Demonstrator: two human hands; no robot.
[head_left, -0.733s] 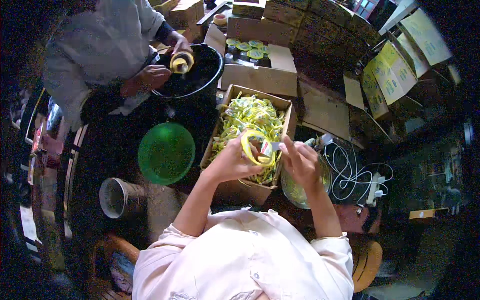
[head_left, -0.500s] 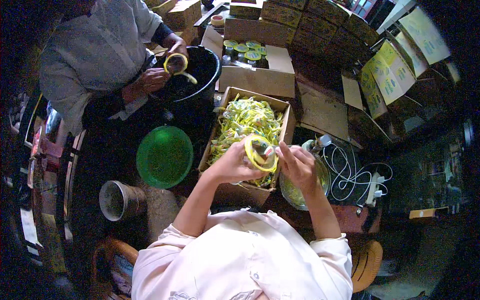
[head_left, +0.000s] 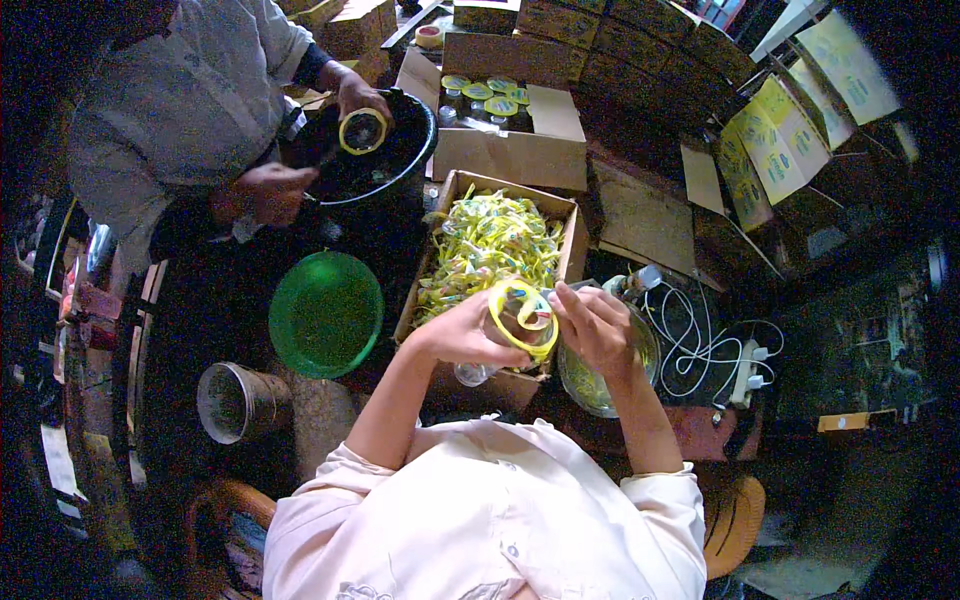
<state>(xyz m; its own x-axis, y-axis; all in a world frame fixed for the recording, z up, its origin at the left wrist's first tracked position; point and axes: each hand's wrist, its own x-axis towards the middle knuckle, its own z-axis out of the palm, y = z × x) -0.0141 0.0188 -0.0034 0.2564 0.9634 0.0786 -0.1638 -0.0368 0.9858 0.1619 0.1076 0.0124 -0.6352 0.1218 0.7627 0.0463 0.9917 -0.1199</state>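
My left hand is wrapped round a clear plastic jar with a yellow rim, tilted so that its top faces up and right. A yellow strip with a pale end curls over the jar's mouth. At the right side of the rim are the fingertips of my right hand, bent together; whatever is between them is too small to make out. Just beyond my hands, a cardboard box holds a heap of yellow and white strips. A clear bowl is partly under my right hand.
Across from me a person holds a yellow-rimmed jar above a black tub. An open carton contains several yellow-topped jars. A green basin and a bucket stand left; a white cable lies coiled right.
The strip on my jar has curled into a loop across its mouth, and the jar has tilted a little. The other person's hands have moved apart, one still holding the jar.
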